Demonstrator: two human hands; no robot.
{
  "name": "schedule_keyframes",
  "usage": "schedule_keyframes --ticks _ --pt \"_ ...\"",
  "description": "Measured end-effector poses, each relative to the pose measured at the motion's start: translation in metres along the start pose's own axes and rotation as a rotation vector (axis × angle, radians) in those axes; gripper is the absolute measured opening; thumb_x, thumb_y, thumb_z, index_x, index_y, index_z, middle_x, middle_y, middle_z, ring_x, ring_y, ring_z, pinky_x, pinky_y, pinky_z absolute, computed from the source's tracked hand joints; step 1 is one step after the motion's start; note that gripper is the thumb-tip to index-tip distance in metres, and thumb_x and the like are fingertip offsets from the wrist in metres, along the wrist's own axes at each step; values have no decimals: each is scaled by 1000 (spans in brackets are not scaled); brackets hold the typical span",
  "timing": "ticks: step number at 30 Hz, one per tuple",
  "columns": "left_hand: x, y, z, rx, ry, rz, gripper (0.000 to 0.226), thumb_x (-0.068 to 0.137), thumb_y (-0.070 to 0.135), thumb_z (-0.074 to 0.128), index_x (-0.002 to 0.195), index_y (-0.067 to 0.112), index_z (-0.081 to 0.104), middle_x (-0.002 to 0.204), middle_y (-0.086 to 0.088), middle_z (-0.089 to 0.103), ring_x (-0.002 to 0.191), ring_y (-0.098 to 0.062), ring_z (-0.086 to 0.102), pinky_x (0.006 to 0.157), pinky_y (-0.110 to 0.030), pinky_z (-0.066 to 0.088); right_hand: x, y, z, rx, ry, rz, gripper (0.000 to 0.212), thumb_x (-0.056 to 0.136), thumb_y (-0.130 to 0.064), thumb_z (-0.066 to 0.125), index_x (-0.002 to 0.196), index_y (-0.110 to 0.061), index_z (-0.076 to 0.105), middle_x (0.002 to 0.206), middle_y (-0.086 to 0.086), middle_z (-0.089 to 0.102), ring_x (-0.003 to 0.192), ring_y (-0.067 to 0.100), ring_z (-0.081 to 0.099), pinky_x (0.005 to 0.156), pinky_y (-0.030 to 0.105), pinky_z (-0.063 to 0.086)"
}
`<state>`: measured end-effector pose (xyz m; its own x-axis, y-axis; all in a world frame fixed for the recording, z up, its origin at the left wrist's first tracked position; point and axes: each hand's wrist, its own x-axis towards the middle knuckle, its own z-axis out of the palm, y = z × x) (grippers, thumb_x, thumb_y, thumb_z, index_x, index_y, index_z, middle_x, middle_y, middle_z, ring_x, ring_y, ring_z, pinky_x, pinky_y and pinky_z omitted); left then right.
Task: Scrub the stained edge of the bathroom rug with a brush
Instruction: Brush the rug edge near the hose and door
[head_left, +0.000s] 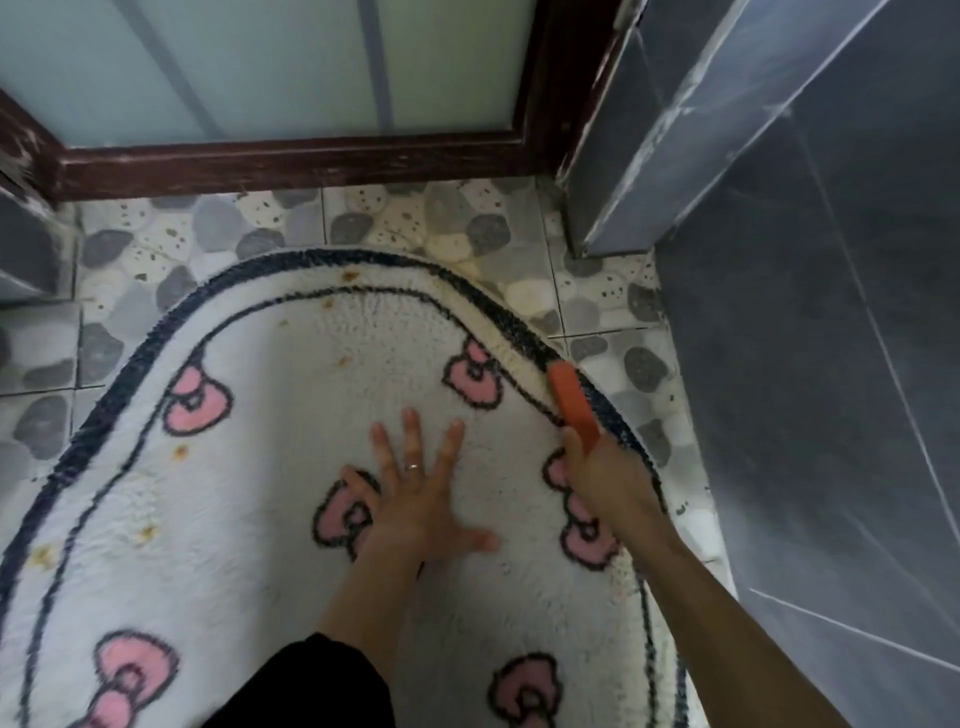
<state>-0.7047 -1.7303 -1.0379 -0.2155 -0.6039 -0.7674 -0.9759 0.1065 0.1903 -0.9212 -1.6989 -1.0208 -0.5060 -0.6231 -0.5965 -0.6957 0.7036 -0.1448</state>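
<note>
On the pebble-pattern floor (395, 218) lies a white fluffy rug (291, 405) with a dark line round its edge and pink bows (197, 400) on it. The rug runs off the bottom and the left of the picture, so only its top end shows. Small brown stains (179, 452) dot the rug near the edge, at the top and down the left side.

The left hand (421, 499) lies flat on the middle of the rug with its fingers spread wide and straight. It holds nothing. A thin ring (413, 466) sits on one finger. The hand covers part of one pink bow.

The right hand (597, 478) is wrapped round the bottom end of an orange brush (571, 405). The brush rests on the dark border at the right edge of the rug, and its top end points away from the person. It looks blurry, and its bristles are hidden underneath, so they cannot be seen. The fingers of this hand are tucked out of sight too; only the back of the hand shows.

Something black (322, 680), maybe cloth, covers the rug at the bottom, and it is cut off there. A dark red door frame (291, 163) stands past the top of the rug. Grey wall tiles (831, 364) stand on the right.
</note>
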Motion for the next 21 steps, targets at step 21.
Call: schedule_keyframes --ticks 21 --pt "-3 -132 -87 -158 387 -173 110 80 81 52 154 43 -20 161 2 -34 150 -31 -27 117 -62 -10 -50 -151 4 344 -223 -427 64 106 -44 41 160 -31 10 132 -8 52 101 17 62 67 16 46"
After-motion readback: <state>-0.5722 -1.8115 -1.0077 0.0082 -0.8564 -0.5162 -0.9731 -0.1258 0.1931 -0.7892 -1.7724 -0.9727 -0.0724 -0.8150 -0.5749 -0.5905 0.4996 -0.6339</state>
